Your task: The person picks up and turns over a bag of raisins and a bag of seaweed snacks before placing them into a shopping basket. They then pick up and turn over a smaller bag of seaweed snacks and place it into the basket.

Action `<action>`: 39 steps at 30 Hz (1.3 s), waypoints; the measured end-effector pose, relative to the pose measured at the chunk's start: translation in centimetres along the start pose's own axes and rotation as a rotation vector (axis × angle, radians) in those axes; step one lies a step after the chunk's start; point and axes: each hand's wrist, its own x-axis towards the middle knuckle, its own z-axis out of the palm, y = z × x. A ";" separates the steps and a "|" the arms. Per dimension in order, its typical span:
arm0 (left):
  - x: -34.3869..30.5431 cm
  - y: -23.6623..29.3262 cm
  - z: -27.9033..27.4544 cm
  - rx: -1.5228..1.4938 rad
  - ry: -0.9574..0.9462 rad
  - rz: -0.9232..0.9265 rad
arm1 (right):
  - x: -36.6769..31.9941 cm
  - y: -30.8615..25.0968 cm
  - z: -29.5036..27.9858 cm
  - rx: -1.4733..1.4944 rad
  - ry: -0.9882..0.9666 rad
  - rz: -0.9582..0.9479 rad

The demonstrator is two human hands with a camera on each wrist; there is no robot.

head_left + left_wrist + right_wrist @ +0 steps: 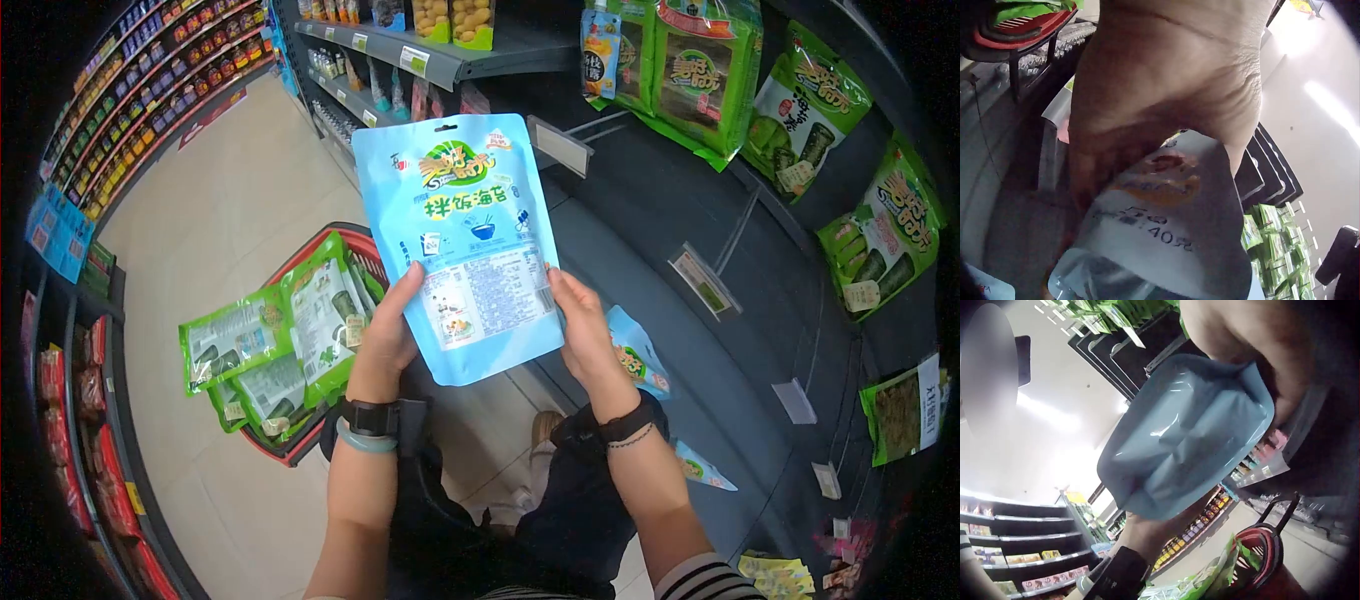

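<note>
A light blue snack pouch [465, 235] with green and yellow lettering is held up in front of me, its printed panel of small text facing the head camera. My left hand [385, 330] grips its lower left edge, thumb lying on the front. At the lower right edge my right hand [588, 335] pinches it, thumb also in front; the other fingers go behind the pouch. In the left wrist view the pouch [1166, 231] shows dark print near the palm. Its folded bottom [1191, 437] faces the right wrist camera.
A red shopping basket [290, 458] with several green seaweed packs [325, 310] stands on the floor at left. Grey shelves [700, 400] rise at right, with green packs [705, 80] hanging on hooks. More blue pouches [635, 350] lie below the right hand. Stocked shelves [130, 100] line the far left.
</note>
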 end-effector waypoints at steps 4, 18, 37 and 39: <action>0.1 0.0 0.4 0.018 0.061 0.059 | 0.4 0.1 0.4 0.041 -0.009 0.012; 1.4 -0.8 0.6 -0.073 0.101 0.088 | 1.0 0.5 1.0 0.191 0.044 0.059; 3.3 -1.7 -1.3 -0.085 0.226 0.140 | 0.6 1.0 2.6 -0.144 0.185 -0.268; 3.3 -1.8 -1.1 -0.081 0.235 0.153 | 0.5 1.0 2.5 -0.170 0.182 -0.282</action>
